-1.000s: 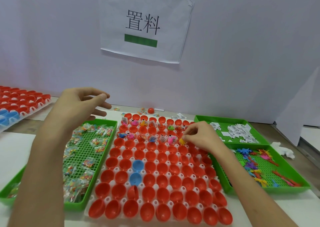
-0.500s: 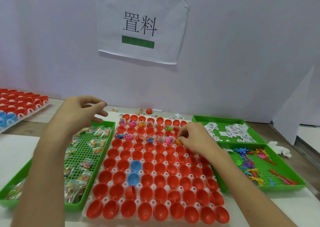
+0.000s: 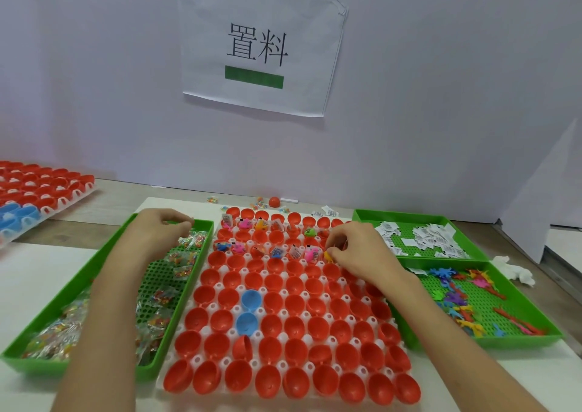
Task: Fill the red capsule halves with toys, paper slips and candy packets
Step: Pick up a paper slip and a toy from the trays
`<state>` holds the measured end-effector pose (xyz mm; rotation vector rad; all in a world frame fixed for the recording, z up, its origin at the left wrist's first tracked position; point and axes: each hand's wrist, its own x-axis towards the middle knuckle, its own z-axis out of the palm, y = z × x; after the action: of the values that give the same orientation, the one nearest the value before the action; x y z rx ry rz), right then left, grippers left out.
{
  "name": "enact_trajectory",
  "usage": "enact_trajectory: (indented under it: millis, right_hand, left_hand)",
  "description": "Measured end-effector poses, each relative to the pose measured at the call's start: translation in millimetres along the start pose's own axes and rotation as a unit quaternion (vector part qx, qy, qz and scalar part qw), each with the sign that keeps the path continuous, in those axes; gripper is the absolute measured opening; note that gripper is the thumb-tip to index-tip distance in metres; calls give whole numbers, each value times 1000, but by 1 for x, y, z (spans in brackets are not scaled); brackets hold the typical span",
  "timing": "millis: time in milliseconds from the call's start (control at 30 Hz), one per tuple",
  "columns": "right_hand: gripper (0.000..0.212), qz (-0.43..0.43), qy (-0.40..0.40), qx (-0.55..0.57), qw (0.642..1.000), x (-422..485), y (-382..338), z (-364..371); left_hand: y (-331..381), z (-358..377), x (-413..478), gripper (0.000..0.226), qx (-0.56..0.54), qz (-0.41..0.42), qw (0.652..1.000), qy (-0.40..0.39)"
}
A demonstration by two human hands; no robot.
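Lowered since a second ago, the left hand (image 3: 160, 232) is now over the far end of the left green tray (image 3: 78, 285), where before it hung higher. The right hand (image 3: 356, 251) has barely shifted.

Nearest the camera, well short of both grips, empty red capsule halves (image 3: 296, 326) stand in rows in a white rack (image 3: 348, 318). One of them (image 3: 242, 347) is tipped on its side. Two blue halves (image 3: 251, 298) sit among them, nearer than the right hand's pinch and to its left.

The right hand's thumb and forefinger are pinched on a small yellow toy (image 3: 328, 256), held low over the rack. Just left of that pinch, the halves in the same row already hold toys and slips (image 3: 294, 251), and so do some halves in the row beyond it. To the right of this hand a green tray (image 3: 482, 344) holds coloured toys (image 3: 456, 301). Beyond that, another tray (image 3: 409, 214) holds paper slips (image 3: 434, 235).

The left hand's fingers curl downward, their tips just above the candy packets (image 3: 189, 243). Whether they have hold of one cannot be told.

Farther back lies a loose red half (image 3: 274, 202), and well to the left of the left hand there is a second rack (image 3: 41, 188). A paper sign (image 3: 261, 46) hangs on the wall behind.
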<state>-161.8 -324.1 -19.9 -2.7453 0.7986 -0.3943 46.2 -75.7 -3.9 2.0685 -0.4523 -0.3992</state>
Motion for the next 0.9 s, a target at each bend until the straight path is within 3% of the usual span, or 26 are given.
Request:
enact_trajectory:
  millis: [300,433,567,767,900]
  right_hand:
    - [12,31,48,109,992,1,10,3]
    - [18,106,127,213,963,7,30,-6]
    - [22,182,168,202,948,11,69,-16]
    - [19,233,54,115,964,7,106,-13]
    - [18,224,48,90,969,6,108,-12]
  left_hand:
    - [-15,21,8,22,57,-19,998,-25]
    - [-18,28,11,27,86,-15,996,-2]
    - [-20,30,13,25,87,-18,996,10]
    - [-20,31,13,26,87,-19,996,20]
    - [-22,32,12,18,79,-14,996,41]
